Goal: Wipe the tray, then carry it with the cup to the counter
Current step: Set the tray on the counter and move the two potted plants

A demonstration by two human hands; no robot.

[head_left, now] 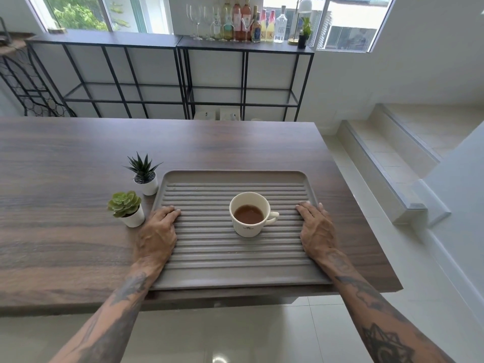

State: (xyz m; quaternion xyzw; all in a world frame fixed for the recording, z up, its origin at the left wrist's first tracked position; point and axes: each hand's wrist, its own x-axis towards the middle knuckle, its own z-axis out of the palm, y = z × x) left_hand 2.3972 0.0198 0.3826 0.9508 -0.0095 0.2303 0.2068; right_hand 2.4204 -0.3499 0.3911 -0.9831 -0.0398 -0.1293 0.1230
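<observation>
Nearest the camera, two bare forearms reached forward over the edge of the dark wooden worktop (pixel 65 184). The left hand (pixel 156 237) lay on the left rim of the grey ridged tray (pixel 209 258), fingers fairly straight and pointing away, the thumb side over the ridges; whether the grip closed under the rim could not be told. The right hand (pixel 315 231) lay likewise on the right rim, fingers extended, its grip on the edge also unclear. The tray sat flat on the worktop near its front right corner. The cream cup (pixel 250 214) stood upright on the tray, right of centre, holding brown liquid, handle to the right, apart from both hands. Just left of the tray stood a rosette succulent (pixel 125 206) and behind it a spiky plant (pixel 144 174), both in white pots. Farther back, a black shelf (pixel 235 74) carried bottles (pixel 246 19) and glasses (pixel 196 19).
</observation>
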